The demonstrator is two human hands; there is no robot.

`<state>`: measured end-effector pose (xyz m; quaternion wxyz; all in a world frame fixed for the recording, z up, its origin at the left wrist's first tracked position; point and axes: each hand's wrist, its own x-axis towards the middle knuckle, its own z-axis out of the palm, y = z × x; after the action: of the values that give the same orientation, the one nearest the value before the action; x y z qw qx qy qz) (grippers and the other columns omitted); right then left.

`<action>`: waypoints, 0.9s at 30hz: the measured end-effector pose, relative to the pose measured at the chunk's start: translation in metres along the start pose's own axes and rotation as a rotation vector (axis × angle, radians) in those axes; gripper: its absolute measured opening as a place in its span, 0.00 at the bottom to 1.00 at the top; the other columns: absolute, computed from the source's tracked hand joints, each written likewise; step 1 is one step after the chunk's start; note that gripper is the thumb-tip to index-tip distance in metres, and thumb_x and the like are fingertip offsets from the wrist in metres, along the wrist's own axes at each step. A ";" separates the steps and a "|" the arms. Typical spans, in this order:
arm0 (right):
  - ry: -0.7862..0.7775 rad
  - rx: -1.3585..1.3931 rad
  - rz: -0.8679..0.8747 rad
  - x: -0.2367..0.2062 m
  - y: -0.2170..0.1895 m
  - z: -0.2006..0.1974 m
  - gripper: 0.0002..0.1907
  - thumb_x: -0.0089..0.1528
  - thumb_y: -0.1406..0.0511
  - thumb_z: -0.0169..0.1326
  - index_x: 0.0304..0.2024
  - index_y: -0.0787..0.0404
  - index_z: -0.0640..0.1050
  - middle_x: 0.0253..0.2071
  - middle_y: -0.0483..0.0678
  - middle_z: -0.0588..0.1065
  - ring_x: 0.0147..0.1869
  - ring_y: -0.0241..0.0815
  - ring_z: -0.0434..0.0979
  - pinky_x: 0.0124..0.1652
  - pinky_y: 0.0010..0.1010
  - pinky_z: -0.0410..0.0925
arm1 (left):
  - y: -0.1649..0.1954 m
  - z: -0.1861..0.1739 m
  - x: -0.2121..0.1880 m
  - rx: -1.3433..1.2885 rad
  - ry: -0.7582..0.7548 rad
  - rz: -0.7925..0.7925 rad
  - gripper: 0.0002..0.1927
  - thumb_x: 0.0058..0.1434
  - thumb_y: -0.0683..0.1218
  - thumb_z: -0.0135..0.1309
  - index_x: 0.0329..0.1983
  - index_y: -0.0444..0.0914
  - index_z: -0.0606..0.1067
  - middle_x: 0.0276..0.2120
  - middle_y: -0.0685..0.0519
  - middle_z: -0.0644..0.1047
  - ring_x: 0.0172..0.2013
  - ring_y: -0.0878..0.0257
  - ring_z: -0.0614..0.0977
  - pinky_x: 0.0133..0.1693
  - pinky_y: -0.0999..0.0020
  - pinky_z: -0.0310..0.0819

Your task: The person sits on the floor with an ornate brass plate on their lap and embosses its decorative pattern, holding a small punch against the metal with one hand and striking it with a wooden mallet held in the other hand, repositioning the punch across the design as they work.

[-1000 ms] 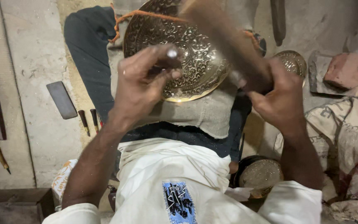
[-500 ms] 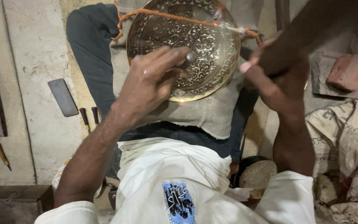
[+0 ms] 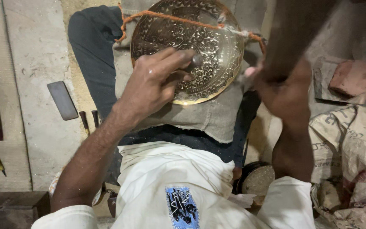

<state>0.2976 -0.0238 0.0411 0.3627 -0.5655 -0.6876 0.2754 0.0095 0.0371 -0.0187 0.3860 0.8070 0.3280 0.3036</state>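
Plate: the round engraved brass plate (image 3: 191,46) lies on grey cloth (image 3: 217,114) over my lap, upper centre of the frame.
Left hand: my left hand (image 3: 153,82) is closed around a small punch (image 3: 196,60), its tip on the plate.
Right hand: my right hand (image 3: 282,87) grips a dark handle (image 3: 297,34), raised at the upper right, blurred.
Room: bare floor (image 3: 30,51) at the left, with a flat dark stone (image 3: 62,100).

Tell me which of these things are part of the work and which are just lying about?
In use: engraved brass plate, punch in left hand, wooden mallet in right hand, cloth pad.
Lying about: dark flat stone, brick, sacks, spare chisels.
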 end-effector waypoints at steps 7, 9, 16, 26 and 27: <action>-0.029 -0.286 0.092 -0.001 -0.004 0.001 0.16 0.54 0.69 0.60 0.43 0.66 0.72 0.28 0.51 0.74 0.26 0.41 0.75 0.28 0.35 0.69 | -0.008 0.003 -0.003 0.036 -0.008 0.007 0.17 0.68 0.36 0.56 0.59 0.40 0.76 0.44 0.49 0.83 0.38 0.62 0.86 0.35 0.70 0.85; -0.160 -0.660 0.008 -0.002 -0.004 0.000 0.20 0.47 0.72 0.56 0.43 0.64 0.76 0.27 0.54 0.73 0.27 0.47 0.73 0.31 0.41 0.68 | -0.009 0.003 -0.003 0.088 -0.001 0.039 0.15 0.70 0.36 0.56 0.57 0.45 0.76 0.48 0.51 0.82 0.41 0.65 0.87 0.40 0.70 0.87; -0.057 -0.217 0.064 -0.007 -0.003 -0.001 0.22 0.50 0.72 0.51 0.48 0.68 0.75 0.29 0.52 0.73 0.29 0.44 0.73 0.30 0.35 0.69 | -0.003 0.001 0.001 0.110 -0.027 0.012 0.19 0.66 0.40 0.59 0.60 0.41 0.76 0.39 0.50 0.81 0.35 0.61 0.84 0.34 0.66 0.84; 0.047 -0.287 0.100 -0.013 0.010 0.004 0.14 0.58 0.72 0.62 0.45 0.66 0.75 0.29 0.48 0.74 0.28 0.40 0.76 0.29 0.34 0.70 | 0.001 -0.004 0.003 0.121 -0.055 0.013 0.18 0.64 0.38 0.57 0.57 0.43 0.77 0.39 0.49 0.81 0.34 0.59 0.84 0.35 0.63 0.85; 0.087 -0.123 0.162 -0.014 0.011 0.003 0.16 0.57 0.71 0.66 0.43 0.68 0.73 0.26 0.49 0.73 0.27 0.40 0.76 0.28 0.34 0.68 | 0.001 -0.003 0.003 0.106 -0.108 -0.064 0.19 0.66 0.38 0.58 0.60 0.42 0.77 0.36 0.50 0.81 0.33 0.59 0.84 0.32 0.63 0.84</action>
<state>0.3032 -0.0346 0.0278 0.3335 -0.6518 -0.6388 0.2363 0.0094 0.0403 -0.0162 0.3695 0.8305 0.3480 0.2292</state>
